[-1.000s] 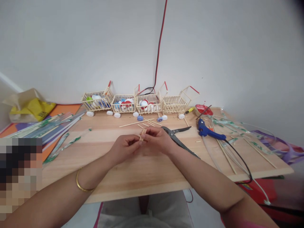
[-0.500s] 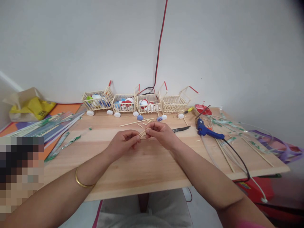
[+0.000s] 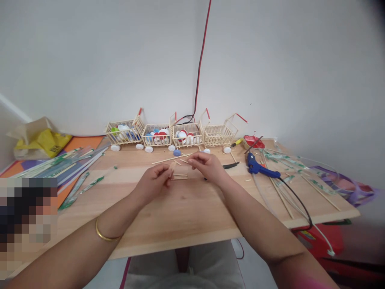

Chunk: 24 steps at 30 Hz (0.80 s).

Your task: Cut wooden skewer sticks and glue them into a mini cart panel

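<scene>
Pale thin wooden sticks (image 3: 181,176) extend sideways, nearer the left hand (image 3: 155,179), pinching some; whether right hand (image 3: 208,167) holds any, I cannot tell.

Pale grey wall (image 3: 120,60), red-and-black cable (image 3: 199,64) against it, wooden table (image 3: 180,216), light floor (image 3: 252,273).

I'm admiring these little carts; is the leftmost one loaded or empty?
Loaded: green, white and blue pieces show inside the leftmost cart.

Short, pale, slender sticks (image 3: 181,177) run parallel, close together.
</scene>
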{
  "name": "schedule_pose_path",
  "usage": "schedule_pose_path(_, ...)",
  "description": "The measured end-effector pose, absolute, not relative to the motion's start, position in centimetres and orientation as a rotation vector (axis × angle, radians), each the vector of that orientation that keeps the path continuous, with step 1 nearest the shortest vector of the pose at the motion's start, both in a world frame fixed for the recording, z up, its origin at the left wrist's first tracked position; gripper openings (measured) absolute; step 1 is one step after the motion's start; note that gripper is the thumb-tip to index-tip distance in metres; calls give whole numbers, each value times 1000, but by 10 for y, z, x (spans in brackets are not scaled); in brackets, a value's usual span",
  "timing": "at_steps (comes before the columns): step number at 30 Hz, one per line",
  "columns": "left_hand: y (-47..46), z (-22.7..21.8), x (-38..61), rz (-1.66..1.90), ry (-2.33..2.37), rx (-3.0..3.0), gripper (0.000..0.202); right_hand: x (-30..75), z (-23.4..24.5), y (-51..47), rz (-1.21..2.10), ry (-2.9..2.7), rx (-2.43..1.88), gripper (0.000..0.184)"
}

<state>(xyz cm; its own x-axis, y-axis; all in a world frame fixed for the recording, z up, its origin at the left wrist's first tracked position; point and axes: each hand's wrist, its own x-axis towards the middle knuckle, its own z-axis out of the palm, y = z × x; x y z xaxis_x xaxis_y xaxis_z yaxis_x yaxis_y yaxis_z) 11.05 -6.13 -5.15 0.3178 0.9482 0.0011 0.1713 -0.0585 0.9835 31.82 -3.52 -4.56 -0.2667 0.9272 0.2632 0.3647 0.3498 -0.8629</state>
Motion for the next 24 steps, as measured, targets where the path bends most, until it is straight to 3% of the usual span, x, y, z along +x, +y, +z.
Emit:
schedule_pose_path(4, -54, -58, 109, 1036, 971, 996, 19, 310, -40, -25, 410, -2162, -1424, 18)
schedule_pose_path(9, -51, -59, 108, 1076, 892, 815, 13, 278, -35, -16, -22, -2482, -1790, 28)
schedule_pose_path(18, -52, -60, 110, 1060, 863, 742, 4, 291, -32, -17, -76, -2465, -1863, 34)
schedule_pose_path(24, -52, -61, 111, 1022, 876, 709, 6, 311, -40, -14, -27, -2466, -1886, 21)
